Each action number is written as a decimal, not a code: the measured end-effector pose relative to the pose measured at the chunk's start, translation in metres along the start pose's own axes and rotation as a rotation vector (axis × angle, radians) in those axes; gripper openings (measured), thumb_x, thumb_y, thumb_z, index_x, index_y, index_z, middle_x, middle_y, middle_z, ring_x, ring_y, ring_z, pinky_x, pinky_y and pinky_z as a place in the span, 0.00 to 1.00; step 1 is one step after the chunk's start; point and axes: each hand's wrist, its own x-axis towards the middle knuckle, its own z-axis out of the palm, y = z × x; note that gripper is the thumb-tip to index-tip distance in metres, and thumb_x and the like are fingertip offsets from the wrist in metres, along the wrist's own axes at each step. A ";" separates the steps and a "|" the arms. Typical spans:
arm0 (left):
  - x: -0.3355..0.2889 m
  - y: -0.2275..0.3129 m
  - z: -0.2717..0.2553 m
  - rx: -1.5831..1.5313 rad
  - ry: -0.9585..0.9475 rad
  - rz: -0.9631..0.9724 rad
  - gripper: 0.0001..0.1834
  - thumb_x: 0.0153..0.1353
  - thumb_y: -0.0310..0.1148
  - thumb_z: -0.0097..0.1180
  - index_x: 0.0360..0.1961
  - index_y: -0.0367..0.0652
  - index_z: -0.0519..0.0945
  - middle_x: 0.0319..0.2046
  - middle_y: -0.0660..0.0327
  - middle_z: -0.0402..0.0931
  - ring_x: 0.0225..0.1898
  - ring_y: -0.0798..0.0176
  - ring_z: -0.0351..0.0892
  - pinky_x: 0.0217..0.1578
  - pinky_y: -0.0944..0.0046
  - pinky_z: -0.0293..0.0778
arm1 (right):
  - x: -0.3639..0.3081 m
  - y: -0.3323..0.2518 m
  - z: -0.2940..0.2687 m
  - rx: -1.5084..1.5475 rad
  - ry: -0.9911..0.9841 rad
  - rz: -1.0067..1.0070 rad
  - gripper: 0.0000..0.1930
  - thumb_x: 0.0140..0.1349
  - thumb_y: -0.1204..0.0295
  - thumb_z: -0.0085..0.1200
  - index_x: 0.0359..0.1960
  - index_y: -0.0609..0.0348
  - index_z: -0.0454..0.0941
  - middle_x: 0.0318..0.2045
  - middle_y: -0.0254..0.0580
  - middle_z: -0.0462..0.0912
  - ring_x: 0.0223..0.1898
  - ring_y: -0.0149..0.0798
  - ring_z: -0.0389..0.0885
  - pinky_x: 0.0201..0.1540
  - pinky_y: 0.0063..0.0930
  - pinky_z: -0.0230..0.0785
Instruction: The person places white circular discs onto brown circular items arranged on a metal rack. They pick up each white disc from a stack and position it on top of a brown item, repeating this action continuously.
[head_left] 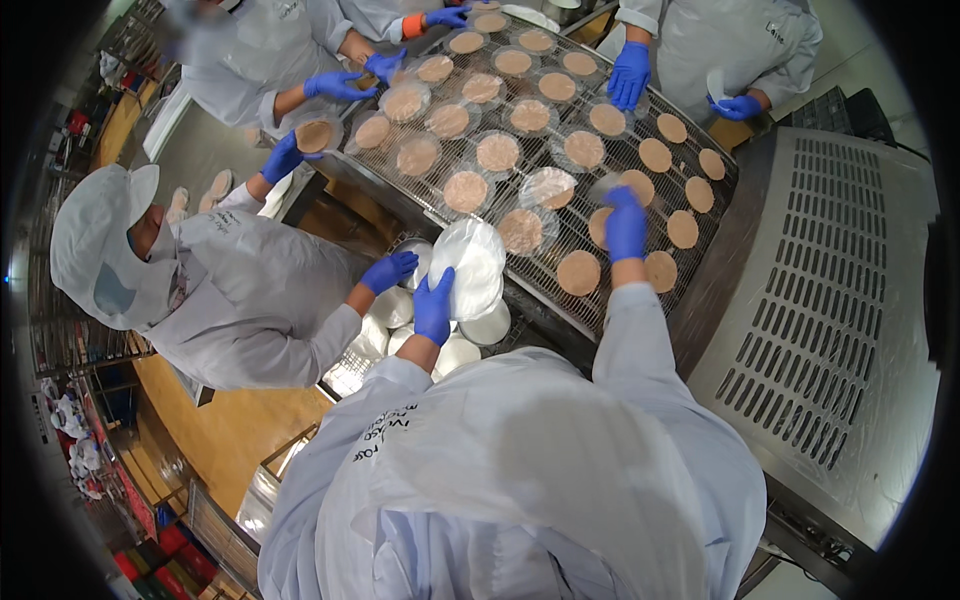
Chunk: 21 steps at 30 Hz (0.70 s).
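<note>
My left hand (433, 310), in a blue glove, grips a stack of round, thin, whitish film sheets (468, 265) beside the near edge of the wire conveyor belt (556, 268). Out over the belt, my right hand (627, 225), also gloved, is closed and partly blurred; a pale smear shows at its fingertips, too indistinct to name. Flat round tan patties (578, 272) lie in rows on the belt. Those nearest my right hand are bare, while many to the left have clear film rounds (520, 231) around or over them. Another patty (661, 271) lies just right of my wrist.
A slotted metal housing (810, 300) flanks the belt on the right. At left, a co-worker's gloved hand (390, 270) is close to my film stack; another co-worker's hand (629, 76) reaches over the far side. Several round, whitish stacks (457, 355) stand below my left hand.
</note>
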 end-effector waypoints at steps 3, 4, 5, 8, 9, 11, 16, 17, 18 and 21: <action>-0.019 0.007 0.019 -0.006 -0.040 -0.062 0.26 0.56 0.33 0.58 0.54 0.32 0.68 0.46 0.55 0.73 0.44 0.62 0.75 0.44 0.65 0.72 | 0.070 0.038 -0.023 -0.879 -0.018 -0.449 0.11 0.59 0.75 0.42 0.41 0.60 0.76 0.36 0.50 0.79 0.40 0.45 0.77 0.46 0.34 0.68; -0.027 0.007 0.019 0.015 -0.042 -0.062 0.25 0.57 0.33 0.58 0.53 0.32 0.68 0.45 0.56 0.73 0.44 0.62 0.75 0.44 0.65 0.72 | 0.077 0.036 -0.023 -1.212 -0.128 -0.453 0.12 0.60 0.75 0.41 0.42 0.59 0.76 0.38 0.52 0.79 0.42 0.47 0.77 0.48 0.34 0.68; -0.034 0.003 0.016 0.034 -0.041 -0.062 0.25 0.57 0.33 0.58 0.53 0.33 0.68 0.45 0.56 0.73 0.43 0.62 0.75 0.43 0.65 0.73 | 0.068 0.028 -0.004 -0.878 -0.220 -0.399 0.13 0.59 0.76 0.41 0.44 0.59 0.75 0.42 0.53 0.77 0.46 0.48 0.75 0.50 0.35 0.66; -0.046 0.022 0.024 0.020 -0.046 -0.056 0.25 0.57 0.34 0.58 0.53 0.33 0.69 0.44 0.56 0.74 0.43 0.62 0.75 0.43 0.65 0.73 | 0.018 -0.028 0.073 -0.636 -0.489 -0.709 0.16 0.58 0.76 0.44 0.48 0.56 0.74 0.48 0.55 0.74 0.50 0.51 0.72 0.53 0.38 0.65; -0.045 0.032 0.031 0.010 -0.081 -0.057 0.25 0.57 0.34 0.58 0.53 0.33 0.69 0.44 0.56 0.74 0.42 0.62 0.75 0.42 0.65 0.73 | 0.008 -0.006 0.081 -0.819 -0.455 -0.761 0.17 0.55 0.78 0.45 0.48 0.56 0.74 0.47 0.54 0.75 0.49 0.51 0.74 0.52 0.37 0.65; -0.043 0.032 0.022 0.015 -0.062 -0.041 0.25 0.57 0.35 0.58 0.53 0.33 0.69 0.44 0.55 0.74 0.42 0.62 0.76 0.43 0.65 0.73 | -0.023 -0.004 0.084 -0.676 -0.356 -0.893 0.16 0.53 0.79 0.45 0.44 0.56 0.76 0.45 0.53 0.76 0.46 0.52 0.75 0.50 0.38 0.67; -0.037 0.057 0.000 0.000 -0.010 -0.082 0.27 0.56 0.36 0.58 0.54 0.33 0.68 0.45 0.55 0.73 0.42 0.61 0.75 0.43 0.64 0.72 | -0.049 -0.069 0.081 -0.904 -0.411 -0.371 0.12 0.49 0.80 0.47 0.35 0.55 0.78 0.38 0.51 0.77 0.43 0.52 0.74 0.45 0.40 0.68; -0.033 0.056 -0.005 -0.006 -0.006 -0.078 0.27 0.56 0.36 0.58 0.54 0.33 0.68 0.45 0.55 0.73 0.43 0.61 0.75 0.43 0.64 0.72 | -0.050 -0.074 0.090 -0.874 -0.363 -0.406 0.12 0.49 0.80 0.47 0.34 0.55 0.78 0.37 0.51 0.77 0.42 0.53 0.74 0.45 0.41 0.68; -0.030 0.053 -0.011 -0.014 -0.002 -0.074 0.27 0.56 0.36 0.58 0.54 0.33 0.67 0.45 0.55 0.73 0.43 0.61 0.75 0.43 0.65 0.72 | -0.047 -0.076 0.107 -0.845 -0.293 -0.454 0.12 0.48 0.81 0.47 0.35 0.56 0.78 0.38 0.51 0.77 0.44 0.52 0.74 0.46 0.40 0.68; -0.015 0.048 -0.007 -0.023 -0.029 -0.061 0.27 0.56 0.35 0.58 0.54 0.32 0.67 0.45 0.55 0.73 0.43 0.61 0.75 0.43 0.65 0.72 | -0.010 -0.053 0.151 -0.605 -0.185 -0.933 0.08 0.53 0.77 0.46 0.34 0.58 0.77 0.38 0.48 0.77 0.46 0.49 0.73 0.46 0.38 0.69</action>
